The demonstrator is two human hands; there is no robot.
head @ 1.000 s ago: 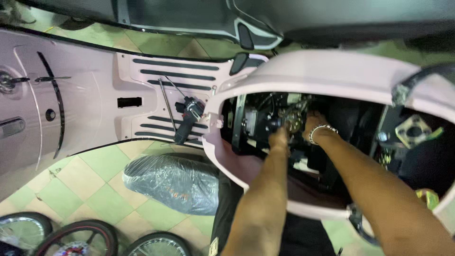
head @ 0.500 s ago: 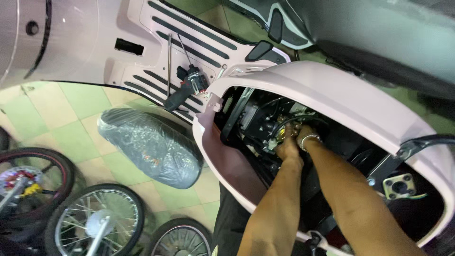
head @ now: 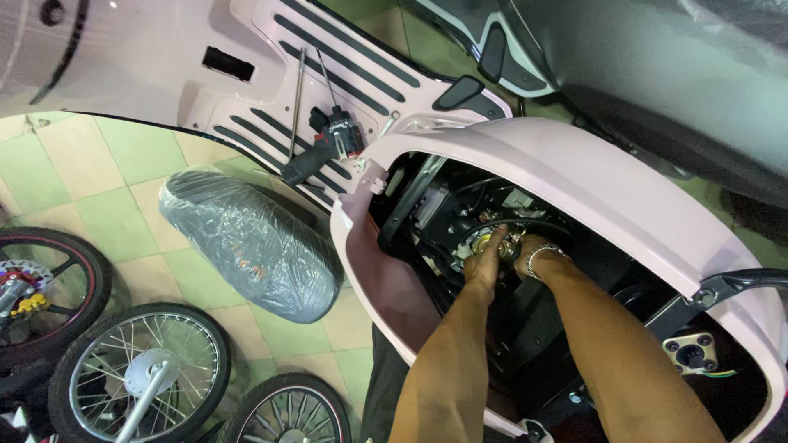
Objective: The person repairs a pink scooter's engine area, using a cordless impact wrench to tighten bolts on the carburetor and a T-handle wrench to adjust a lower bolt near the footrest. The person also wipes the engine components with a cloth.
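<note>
While both arms reached down into the open pink scooter body [head: 574,176], our left hand [head: 484,262] pinched a small metal fitting [head: 502,242] with curled fingers; our right hand [head: 525,250] — bracelet at the wrist — touched it, grip hidden. Nearby on the footboard [head: 271,107] lay a power driver [head: 324,148] — within reach.

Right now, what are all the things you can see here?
Scooter body: one, pale pink, opened up, centre and right.
Footboard: one, pink with black strips, top left.
Power tool: one, black and red, lying on the footboard.
Metal rods: two, thin, beside the tool.
Wrapped seat: one, black in clear plastic, on the tiled floor.
Wheels: three spoked, lower left.
Small metal part: one, brassy, inside the body.
Left hand: touching that part.
Right hand: bracelet on wrist, at the same part.
</note>
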